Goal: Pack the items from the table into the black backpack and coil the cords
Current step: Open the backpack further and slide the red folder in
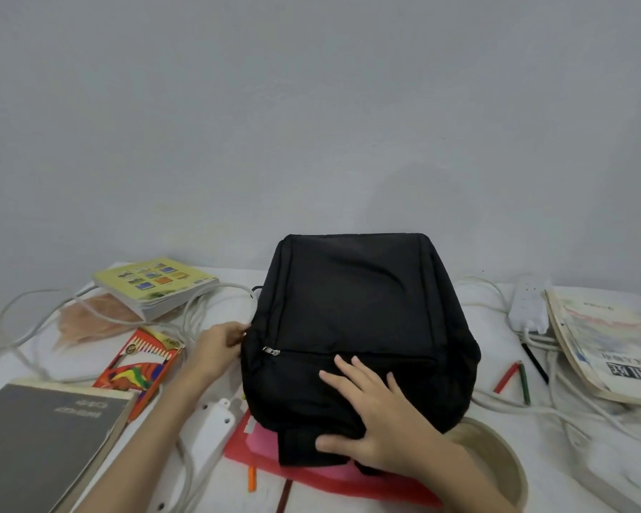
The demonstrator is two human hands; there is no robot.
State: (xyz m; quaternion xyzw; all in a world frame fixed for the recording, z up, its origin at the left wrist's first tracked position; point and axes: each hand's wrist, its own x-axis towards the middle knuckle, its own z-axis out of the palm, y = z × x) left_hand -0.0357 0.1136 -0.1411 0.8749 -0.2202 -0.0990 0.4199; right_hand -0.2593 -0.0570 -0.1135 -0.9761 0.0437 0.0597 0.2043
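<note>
The black backpack (359, 320) lies flat in the middle of the table, its front pocket zipper pull (271, 351) at the left. My right hand (367, 416) lies spread on the bag's near end, fingers straight, thumb along its lower edge. At the bag's left side my left hand (221, 344) pinches something small, which I take for a zipper pull. White cords (208, 301) trail loose on the left. A white power strip (530, 303) with its cord sits on the right, and a second strip (211, 427) lies near my left forearm.
On the left lie a yellow book (156, 286), a coloured pencil box (143, 364) and a grey book (41, 435). A red folder (322, 472) sticks out from under the bag. Loose pencils (517, 375), newspapers (607, 346) and a round beige bowl (496, 457) are on the right.
</note>
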